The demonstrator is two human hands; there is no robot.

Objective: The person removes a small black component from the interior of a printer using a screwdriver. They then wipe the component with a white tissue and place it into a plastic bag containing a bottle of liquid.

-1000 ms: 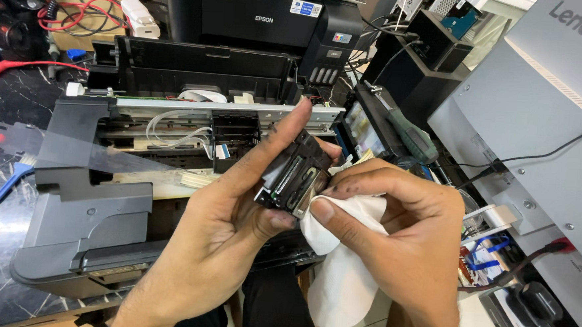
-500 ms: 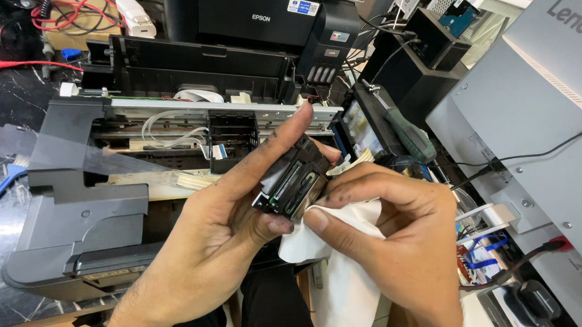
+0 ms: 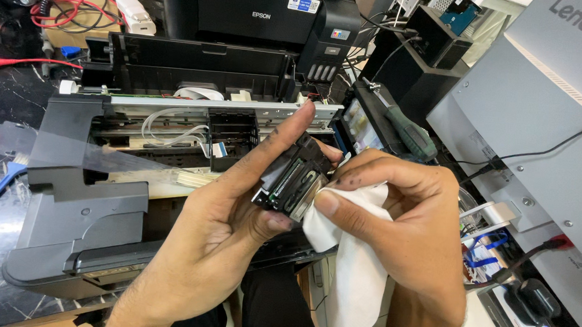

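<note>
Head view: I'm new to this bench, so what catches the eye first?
At centre, the left hand grips a small black printer part while the right hand presses a white cloth against its edge. Behind them sits an opened printer with its insides bared, a green-handled screwdriver lying to its right.

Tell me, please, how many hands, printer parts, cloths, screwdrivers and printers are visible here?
Hands: 2, left hand and right hand
Small black printer part: 1
White cloth: 1
Green-handled screwdriver: 1
Printers: 2, opened printer and black printer behind
Total: 7
</note>
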